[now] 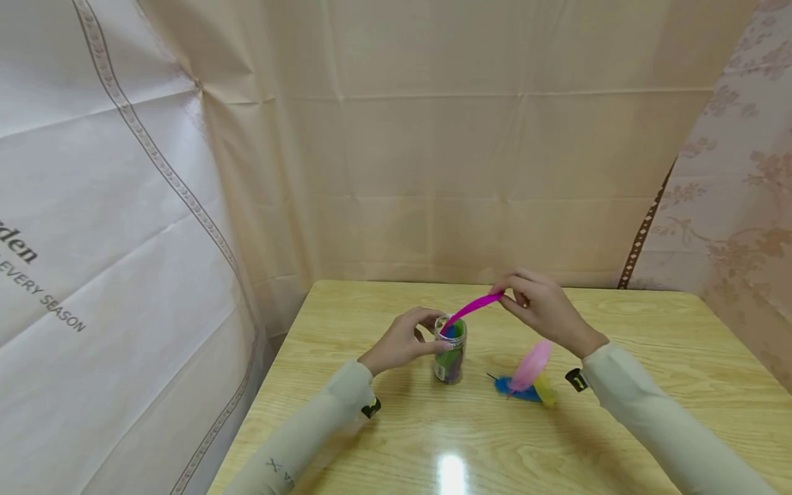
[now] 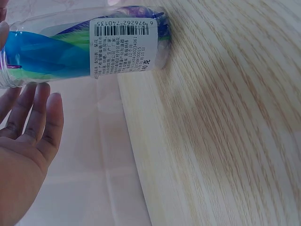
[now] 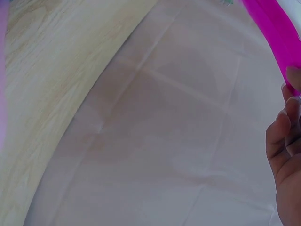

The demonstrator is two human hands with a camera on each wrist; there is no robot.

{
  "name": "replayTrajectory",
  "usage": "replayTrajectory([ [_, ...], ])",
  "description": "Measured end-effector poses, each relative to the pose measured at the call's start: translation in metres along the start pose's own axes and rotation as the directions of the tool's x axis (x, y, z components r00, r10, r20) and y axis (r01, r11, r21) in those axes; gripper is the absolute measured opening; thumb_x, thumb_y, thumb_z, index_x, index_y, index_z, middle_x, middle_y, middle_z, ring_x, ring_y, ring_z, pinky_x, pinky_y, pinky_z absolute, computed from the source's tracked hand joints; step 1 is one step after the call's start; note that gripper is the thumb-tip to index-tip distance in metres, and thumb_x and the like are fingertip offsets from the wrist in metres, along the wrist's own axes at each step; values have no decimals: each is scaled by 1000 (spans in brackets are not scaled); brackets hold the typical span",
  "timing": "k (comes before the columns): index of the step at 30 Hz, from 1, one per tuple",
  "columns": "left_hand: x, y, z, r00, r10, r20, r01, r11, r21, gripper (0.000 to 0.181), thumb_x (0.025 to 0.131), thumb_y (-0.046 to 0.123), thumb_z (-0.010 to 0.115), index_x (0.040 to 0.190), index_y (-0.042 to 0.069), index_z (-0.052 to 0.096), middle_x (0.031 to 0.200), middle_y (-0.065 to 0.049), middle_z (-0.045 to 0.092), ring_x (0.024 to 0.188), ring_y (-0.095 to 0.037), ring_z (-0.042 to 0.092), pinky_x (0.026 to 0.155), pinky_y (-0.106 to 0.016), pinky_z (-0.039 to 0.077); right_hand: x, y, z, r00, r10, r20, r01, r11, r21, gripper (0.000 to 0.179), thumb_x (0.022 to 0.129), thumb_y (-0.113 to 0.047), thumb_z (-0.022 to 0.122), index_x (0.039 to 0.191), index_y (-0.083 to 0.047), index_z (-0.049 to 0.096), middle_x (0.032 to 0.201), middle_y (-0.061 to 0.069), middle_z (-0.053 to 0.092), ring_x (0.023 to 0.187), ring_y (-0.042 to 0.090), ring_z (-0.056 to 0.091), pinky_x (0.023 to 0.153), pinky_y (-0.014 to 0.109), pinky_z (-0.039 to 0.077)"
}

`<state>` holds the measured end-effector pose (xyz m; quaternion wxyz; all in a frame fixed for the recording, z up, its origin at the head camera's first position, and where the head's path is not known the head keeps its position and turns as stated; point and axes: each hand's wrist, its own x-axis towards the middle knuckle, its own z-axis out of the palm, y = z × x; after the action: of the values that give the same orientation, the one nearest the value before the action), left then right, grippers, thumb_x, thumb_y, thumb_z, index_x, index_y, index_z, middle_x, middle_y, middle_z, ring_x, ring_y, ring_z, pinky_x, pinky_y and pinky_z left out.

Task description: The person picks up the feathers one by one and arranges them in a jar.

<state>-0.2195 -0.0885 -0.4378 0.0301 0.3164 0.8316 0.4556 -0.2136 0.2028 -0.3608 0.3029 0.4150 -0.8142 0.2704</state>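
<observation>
A clear jar (image 1: 449, 361) with a printed label stands upright on the table, with blue, green and purple feathers (image 2: 51, 54) inside it. My left hand (image 1: 405, 338) holds the jar near its rim, thumb on the near side and fingers on the far side. Between thumb and fingertips, my right hand (image 1: 541, 309) pinches one end of a magenta feather (image 1: 473, 304) above and right of the jar. The feather slants down to the left, its lower end inside the jar's mouth. In the right wrist view the pinched end of the magenta feather (image 3: 277, 40) shows at the right edge.
Right of the jar, a pink feather (image 1: 532, 368), a blue feather (image 1: 516, 390) and a yellow feather (image 1: 546, 390) lie overlapping on the wooden table (image 1: 383, 440). A beige cloth (image 1: 433, 172) hangs behind the table's far edge, with a white printed cloth (image 1: 124, 275) on the left.
</observation>
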Motion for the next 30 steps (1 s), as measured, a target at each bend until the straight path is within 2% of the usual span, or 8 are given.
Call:
replayTrajectory([
  [4,1,-1,0,1000,0,-1,0,1000,2,54,79,50,73,127,33,56,109,13,58,97,-8,56,72,-27,53,3,-1,5,997,-77,-3,77,997,-15,27,76,2,77,96,-15,70,94,-8,60,61,4,42,56,10,32],
  [7,1,-2,1,1000,6,-1,-6,1000,-2,54,78,51,73,126,32,57,108,12,58,96,-10,57,71,-28,53,3,-3,11,994,-105,6,105,994,-14,27,76,3,77,95,-14,70,95,-6,61,62,4,45,57,10,34],
  [13,3,-1,1,1000,13,0,-13,1000,-13,52,78,50,73,125,34,57,108,12,58,96,-9,57,71,-28,53,3,-7,21,993,-106,48,107,994,-13,29,75,2,78,95,-16,69,96,-8,59,66,2,47,56,12,41],
  [22,2,-2,1,1000,18,2,-18,1000,-7,56,79,50,73,129,28,57,113,7,58,97,-8,56,72,-27,53,6,-10,41,987,-112,118,116,993,-23,23,79,-4,78,95,-18,70,96,-6,59,66,3,50,55,16,46],
  [30,1,-3,0,1000,26,5,-26,1000,-11,51,80,50,71,127,36,55,112,13,57,96,-8,56,72,-29,53,12,-15,58,973,-121,196,122,992,10,19,80,-7,77,96,-18,73,98,-5,58,79,7,57,64,22,51],
])
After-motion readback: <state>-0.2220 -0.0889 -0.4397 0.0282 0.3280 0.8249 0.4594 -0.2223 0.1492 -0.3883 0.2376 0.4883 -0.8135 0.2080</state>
